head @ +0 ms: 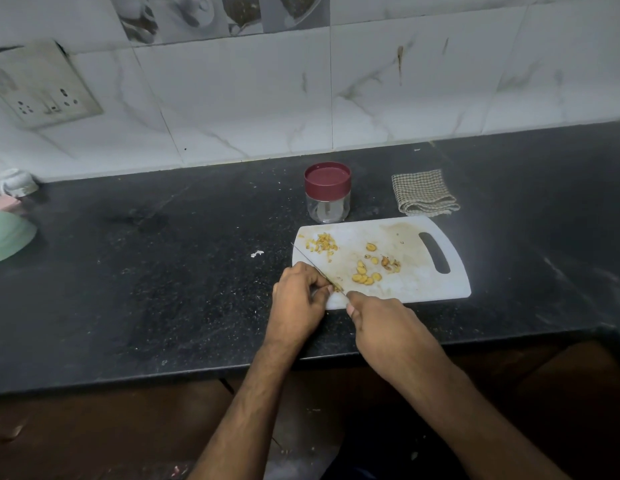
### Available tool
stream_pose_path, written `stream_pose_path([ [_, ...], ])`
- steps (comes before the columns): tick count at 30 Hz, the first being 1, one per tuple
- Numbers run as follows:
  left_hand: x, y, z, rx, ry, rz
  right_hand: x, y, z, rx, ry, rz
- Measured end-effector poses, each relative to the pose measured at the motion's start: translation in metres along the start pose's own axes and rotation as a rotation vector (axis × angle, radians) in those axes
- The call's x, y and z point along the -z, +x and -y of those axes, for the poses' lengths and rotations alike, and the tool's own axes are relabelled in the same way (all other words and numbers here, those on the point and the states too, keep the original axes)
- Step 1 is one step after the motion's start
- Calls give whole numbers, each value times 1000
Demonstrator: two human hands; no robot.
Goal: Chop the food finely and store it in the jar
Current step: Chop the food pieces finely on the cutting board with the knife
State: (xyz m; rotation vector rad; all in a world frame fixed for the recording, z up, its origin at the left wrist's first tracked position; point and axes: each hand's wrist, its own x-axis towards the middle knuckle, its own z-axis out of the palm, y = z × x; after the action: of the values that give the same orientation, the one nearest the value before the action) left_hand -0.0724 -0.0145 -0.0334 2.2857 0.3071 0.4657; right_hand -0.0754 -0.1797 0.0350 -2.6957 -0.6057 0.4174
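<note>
- Your right hand is wrapped around the handle of a knife; the thin blade runs toward 10 o'clock, across the near left corner of the white cutting board.
- Your left hand is curled at that same corner, fingertips pinching a small piece of food against the board right beside the blade.
- The finely chopped bits lie in a loose heap at the board's far left, at about 12 o'clock from your left hand.
- Larger yellow slices are scattered mid-board, at 2 o'clock from your hands.
- The jar, clear with its dark red lid on, stands upright on the black bench just beyond the board's far edge.
- A folded checked cloth lies at 3 o'clock from the jar, near it but apart.
</note>
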Motion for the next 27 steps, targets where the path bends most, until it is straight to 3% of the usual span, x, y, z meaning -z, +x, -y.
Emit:
stream_pose_path([
  [10,-1,1,-1,1,9,-18,9,-3,-13,6,53,72],
  [27,0,2,0,14,20,-19,5,16,-5,37,45,35],
])
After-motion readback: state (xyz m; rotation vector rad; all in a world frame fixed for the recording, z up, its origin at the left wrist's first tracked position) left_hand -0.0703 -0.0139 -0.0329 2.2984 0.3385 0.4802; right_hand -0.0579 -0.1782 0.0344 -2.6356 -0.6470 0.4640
